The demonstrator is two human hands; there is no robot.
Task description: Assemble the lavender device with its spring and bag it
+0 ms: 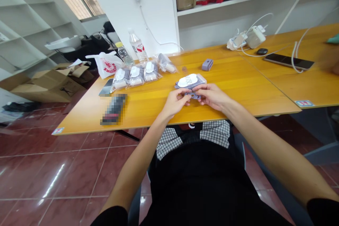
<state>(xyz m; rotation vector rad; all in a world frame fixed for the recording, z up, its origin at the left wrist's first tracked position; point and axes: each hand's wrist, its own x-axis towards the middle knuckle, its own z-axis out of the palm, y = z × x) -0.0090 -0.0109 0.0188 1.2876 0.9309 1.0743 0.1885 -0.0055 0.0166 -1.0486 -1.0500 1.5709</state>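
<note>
The **left hand** (174, 102) and **right hand** (213, 96) were both closed in a pinch, fingertips meeting at the near edge of a clear plastic packet (190, 82) holding a lilac object and a white oval card. The packet sat just beyond the fingers, above an orange wooden tabletop (238, 91); what the fingertips gripped was partly hidden. A small lilac plastic piece (207, 64) lay farther along the table, apart from the hands. To the left ran a row of four sealed clear bags (143, 73), beside a white carrier bag with red print (106, 64) and a clear plastic water bottle (137, 46).
</note>
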